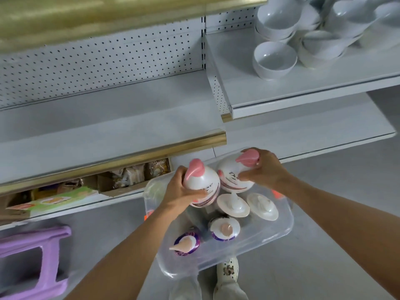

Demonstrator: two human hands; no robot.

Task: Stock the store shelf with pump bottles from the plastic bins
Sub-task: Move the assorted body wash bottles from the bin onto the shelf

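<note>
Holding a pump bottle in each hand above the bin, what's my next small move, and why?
Probably raise both forward onto the gold-edged shelf: the left hand grips one pink-pump bottle, the right hand the other bottle, both above the clear bin, and that shelf looks bare.

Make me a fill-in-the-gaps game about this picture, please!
The left hand grips one white plastic pump bottle, the right hand another; both pumps are ____.
The plastic stool on the floor is ____.
Stacked on the white metal shelf are round white ____.
Missing words: pink, purple, bowls.
</note>
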